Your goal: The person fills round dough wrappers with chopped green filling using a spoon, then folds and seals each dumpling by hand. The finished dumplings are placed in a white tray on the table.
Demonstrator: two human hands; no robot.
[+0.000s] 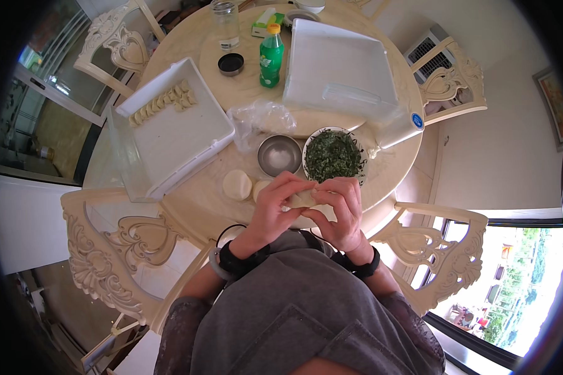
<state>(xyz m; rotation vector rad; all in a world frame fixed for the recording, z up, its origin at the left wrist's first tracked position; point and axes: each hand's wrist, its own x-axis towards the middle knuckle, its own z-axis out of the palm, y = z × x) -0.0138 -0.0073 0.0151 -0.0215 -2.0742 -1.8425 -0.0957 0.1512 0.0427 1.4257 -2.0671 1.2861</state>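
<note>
Both my left hand (277,206) and my right hand (340,208) pinch one pale dough wrapper (302,200) between thumbs and fingers, just in front of the bowls. Whether it holds filling is hidden by the fingers. Beyond my right hand a white bowl holds chopped green filling (334,156). Left of it stands a round metal bowl (279,155); its contents cannot be told. Round dough wrappers (237,185) lie on the table left of my left hand, one partly covered by it. Several shaped dumplings (162,104) sit in rows in a white plastic tray (209,149) at the left.
A second white plastic container (340,65) stands at the back right. Near it are a green soda bottle (271,58), a black lid (231,63), a glass jar (226,28) and a tissue pack (266,22). A clear plastic bag (262,121) lies mid-table. Carved chairs (122,253) surround the round table.
</note>
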